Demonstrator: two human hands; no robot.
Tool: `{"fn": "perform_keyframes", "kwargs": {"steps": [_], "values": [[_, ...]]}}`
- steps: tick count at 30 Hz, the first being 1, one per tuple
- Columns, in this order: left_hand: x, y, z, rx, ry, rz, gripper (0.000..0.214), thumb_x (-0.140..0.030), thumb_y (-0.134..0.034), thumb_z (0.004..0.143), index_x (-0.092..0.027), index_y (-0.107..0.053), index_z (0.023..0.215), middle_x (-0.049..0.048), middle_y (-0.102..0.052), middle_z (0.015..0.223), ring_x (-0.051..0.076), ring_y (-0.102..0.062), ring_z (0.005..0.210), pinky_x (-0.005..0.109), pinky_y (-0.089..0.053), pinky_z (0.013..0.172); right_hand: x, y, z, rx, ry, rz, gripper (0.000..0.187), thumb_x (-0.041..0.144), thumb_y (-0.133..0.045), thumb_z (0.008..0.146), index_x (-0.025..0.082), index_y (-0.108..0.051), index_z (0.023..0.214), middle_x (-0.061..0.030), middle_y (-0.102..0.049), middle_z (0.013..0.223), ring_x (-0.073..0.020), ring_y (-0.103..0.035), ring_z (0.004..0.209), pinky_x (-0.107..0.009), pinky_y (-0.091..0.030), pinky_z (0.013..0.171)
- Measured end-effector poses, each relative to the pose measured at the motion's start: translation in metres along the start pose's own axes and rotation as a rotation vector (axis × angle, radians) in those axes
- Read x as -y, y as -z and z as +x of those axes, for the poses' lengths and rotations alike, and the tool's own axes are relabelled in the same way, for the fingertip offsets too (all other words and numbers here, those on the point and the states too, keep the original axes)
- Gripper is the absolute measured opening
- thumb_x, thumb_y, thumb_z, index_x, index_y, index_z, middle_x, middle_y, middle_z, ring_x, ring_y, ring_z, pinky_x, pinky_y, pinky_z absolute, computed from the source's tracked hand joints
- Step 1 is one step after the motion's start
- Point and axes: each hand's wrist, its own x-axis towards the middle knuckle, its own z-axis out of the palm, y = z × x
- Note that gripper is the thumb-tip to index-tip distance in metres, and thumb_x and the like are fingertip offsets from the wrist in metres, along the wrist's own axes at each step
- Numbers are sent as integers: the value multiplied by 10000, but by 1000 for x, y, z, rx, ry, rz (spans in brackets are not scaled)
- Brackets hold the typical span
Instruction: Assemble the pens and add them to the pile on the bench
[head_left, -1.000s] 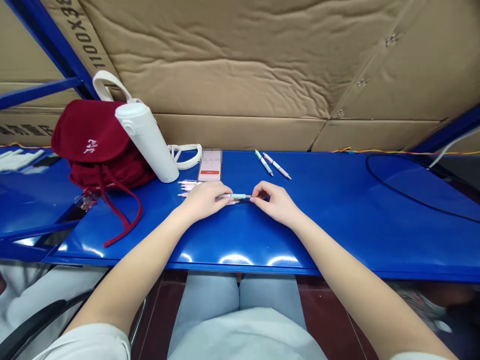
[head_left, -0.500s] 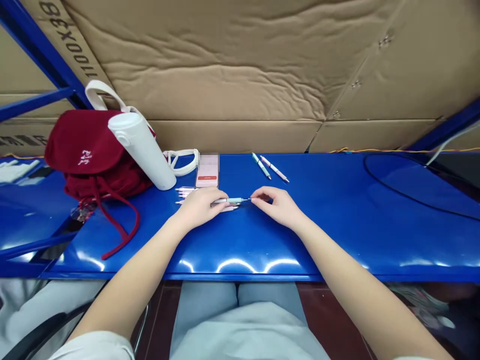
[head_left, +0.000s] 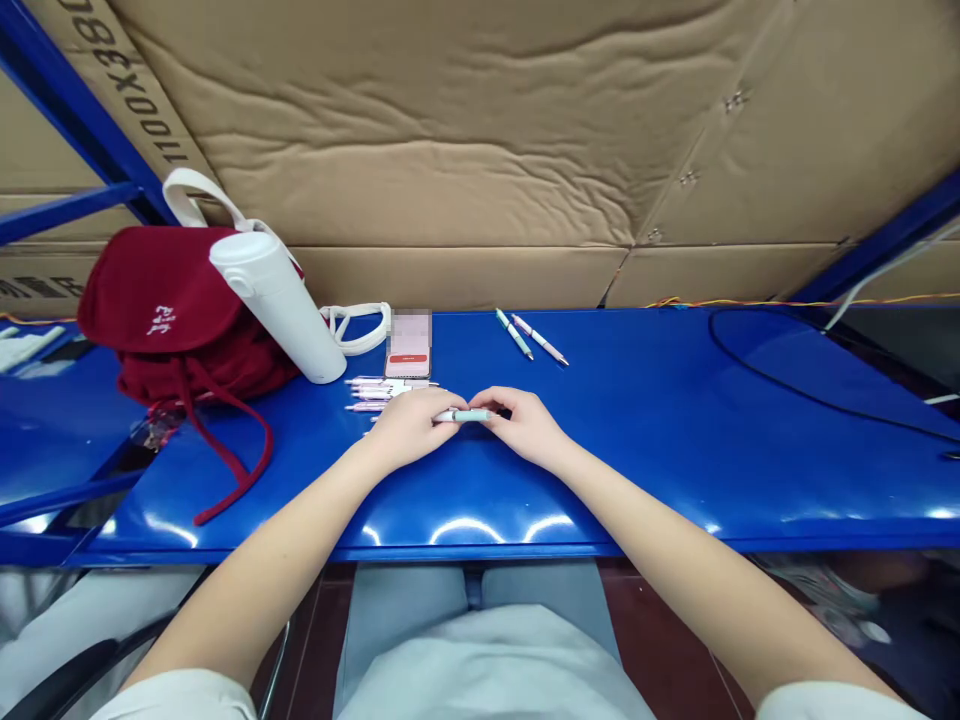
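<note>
A pale green and white pen (head_left: pixel 471 416) lies level between my two hands, above the blue table. My left hand (head_left: pixel 411 428) is closed around its white end. At the pen's green end, my right hand (head_left: pixel 525 428) pinches the tip, with thumb and fingertips close together. Several pink and white pens (head_left: pixel 367 393) lie in a pile beside my left hand, partly covered by it. Farther back, a green pen (head_left: pixel 514 334) and a pink pen (head_left: pixel 540 339) rest side by side.
A phone (head_left: pixel 409 345) lies behind the pen pile. To the left, a white bottle (head_left: pixel 277 305) leans against a dark red bag (head_left: pixel 165 290) with a white strap. A black cable (head_left: pixel 795 385) curves across the blue table (head_left: pixel 660 440) at right. Cardboard (head_left: pixel 420 190) stands behind.
My right hand has moved left, closing the gap to my left hand. The thin metal piece between the pen and my right fingers no longer shows. The view has shifted slightly.
</note>
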Motion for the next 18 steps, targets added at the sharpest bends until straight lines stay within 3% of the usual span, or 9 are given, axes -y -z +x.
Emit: {"fn": "perform_keyframes", "kwargs": {"steps": [18], "values": [[1,-4,0,22,5,35,205,-169,-497,810,-204,-664,923,22,-682,885,179,-610,810,293,-471,736,-3,2,-3,6,54,-122,145,119,-544,776,195,-661,818,-20,-697,840,-164,-617,798,-292,-457,748]]}}
